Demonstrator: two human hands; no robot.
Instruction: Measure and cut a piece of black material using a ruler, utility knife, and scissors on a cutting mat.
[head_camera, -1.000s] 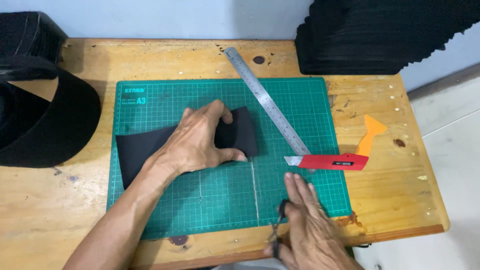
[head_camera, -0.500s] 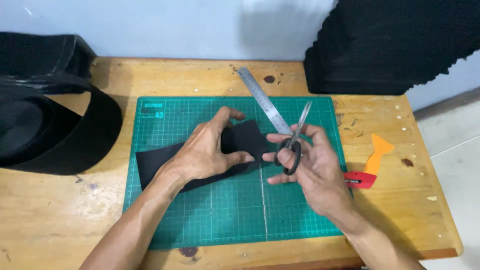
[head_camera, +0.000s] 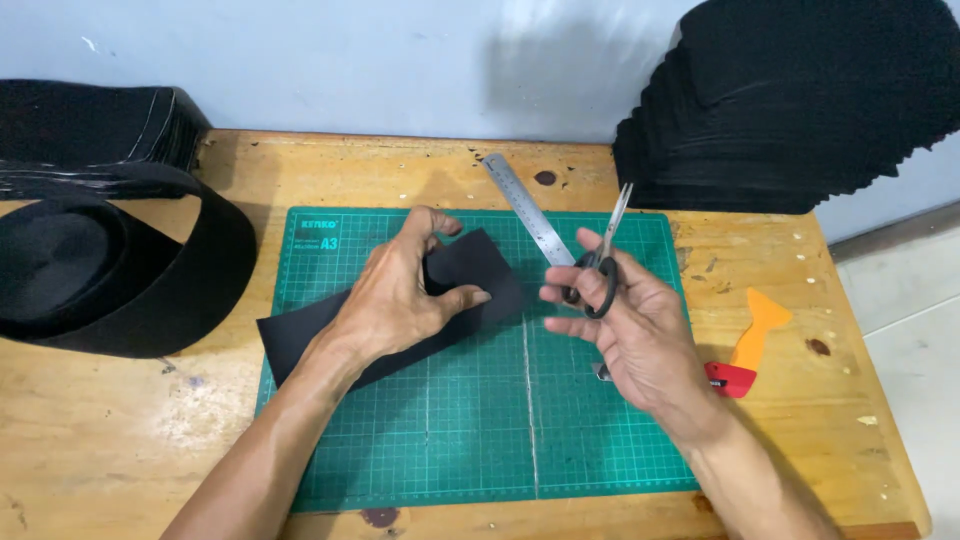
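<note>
A strip of black fabric (head_camera: 470, 265) lies across the left half of a green cutting mat (head_camera: 600, 440). My left hand (head_camera: 400, 295) grips the fabric near its right end, thumb pinching it and fingers curled over the top. My right hand (head_camera: 625, 325) holds black-handled scissors (head_camera: 603, 262) above the mat, just right of the fabric's end. The blades point up and away, almost together. A steel ruler (head_camera: 525, 205) lies diagonally behind the scissors.
A wide roll of black band (head_camera: 200, 270) sits at the left on the wooden table (head_camera: 130, 440). Stacks of black fabric pieces stand at back left (head_camera: 90, 135) and back right (head_camera: 800, 110). A red utility knife (head_camera: 728, 378) and an orange scraper (head_camera: 758, 322) lie right of the mat.
My right hand picked up the scissors from the table's front edge and raised them beside the fabric. My left hand went from pressing the fabric flat to pinching its end.
</note>
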